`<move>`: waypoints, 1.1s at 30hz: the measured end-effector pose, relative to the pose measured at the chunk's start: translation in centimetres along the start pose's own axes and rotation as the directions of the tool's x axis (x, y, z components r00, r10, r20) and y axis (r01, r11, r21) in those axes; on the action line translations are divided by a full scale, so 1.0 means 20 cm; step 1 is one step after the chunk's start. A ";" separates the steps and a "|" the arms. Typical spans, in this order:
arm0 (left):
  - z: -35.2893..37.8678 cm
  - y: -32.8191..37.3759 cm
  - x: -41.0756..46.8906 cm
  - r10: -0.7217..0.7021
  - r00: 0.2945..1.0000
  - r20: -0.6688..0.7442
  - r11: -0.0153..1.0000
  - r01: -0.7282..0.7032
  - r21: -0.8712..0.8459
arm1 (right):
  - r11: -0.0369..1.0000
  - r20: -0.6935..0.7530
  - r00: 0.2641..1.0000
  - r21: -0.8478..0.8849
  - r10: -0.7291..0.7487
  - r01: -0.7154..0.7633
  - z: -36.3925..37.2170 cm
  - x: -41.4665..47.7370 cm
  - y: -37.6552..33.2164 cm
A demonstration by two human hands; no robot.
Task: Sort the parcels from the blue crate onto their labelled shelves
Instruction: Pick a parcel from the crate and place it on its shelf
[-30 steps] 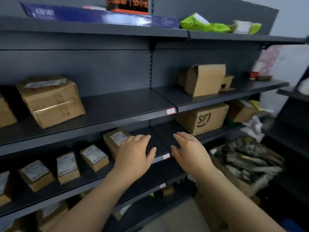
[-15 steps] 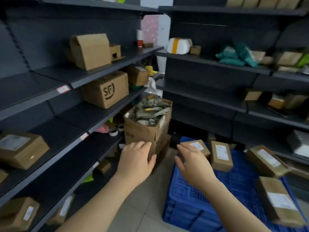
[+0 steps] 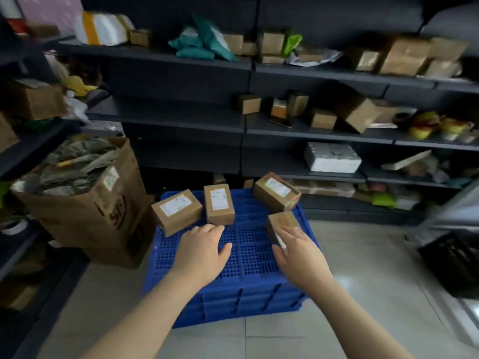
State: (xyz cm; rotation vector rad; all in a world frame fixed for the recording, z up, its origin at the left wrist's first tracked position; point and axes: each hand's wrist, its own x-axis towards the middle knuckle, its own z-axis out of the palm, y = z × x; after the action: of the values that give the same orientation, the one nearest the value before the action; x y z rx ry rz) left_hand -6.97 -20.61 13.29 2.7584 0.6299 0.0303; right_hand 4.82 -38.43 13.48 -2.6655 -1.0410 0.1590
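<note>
Four brown parcels sit on the slatted top of the blue crate (image 3: 248, 257), which stands on the tiled floor (image 3: 363, 281) in front of dark shelves (image 3: 181, 120). The left parcel (image 3: 176, 212) lies at the crate's far left corner, with the middle parcel (image 3: 219, 204) just beside it; both have white labels facing up. The back parcel (image 3: 276, 195) rests tilted at the far right corner, and the near parcel (image 3: 282, 222) lies by the right edge just in front of it.

The left hand (image 3: 201, 255) hovers palm down over the crate's middle. Its fingers (image 3: 210, 230) are released and loosely spread, holding nothing, with their tips close to the middle parcel. The right hand (image 3: 300, 255) reaches over the near parcel with straight, released fingers (image 3: 293, 233); whether they touch it I cannot tell.

A big cardboard box (image 3: 103, 208) stuffed with crumpled wrapping stands just beside the crate on its left.
</note>
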 end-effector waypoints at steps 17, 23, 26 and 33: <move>0.75 0.38 0.91 -0.025 0.932 0.363 0.982 0.091 -0.165 | 0.944 0.086 0.958 0.168 0.273 -0.285 0.30 0.55 0.95; 1.08 0.39 1.20 -0.049 0.883 0.466 0.968 0.157 -0.195 | 0.906 0.172 0.929 0.224 0.327 -0.360 0.59 0.78 1.20; 1.25 0.41 1.29 -0.062 0.862 0.503 0.955 0.198 -0.221 | 0.890 0.213 0.915 0.239 0.342 -0.388 0.74 0.86 1.33; 1.69 0.45 1.42 -0.145 0.809 0.570 0.868 0.380 -0.320 | 0.855 0.292 0.883 0.270 0.367 -0.444 1.14 1.05 1.60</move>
State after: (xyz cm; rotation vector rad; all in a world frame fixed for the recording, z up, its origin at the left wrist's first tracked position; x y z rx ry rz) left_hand 25.44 -26.15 -17.43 2.0894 0.7424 -0.5775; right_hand 36.42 -41.89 -17.71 -2.5499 -0.4273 0.6822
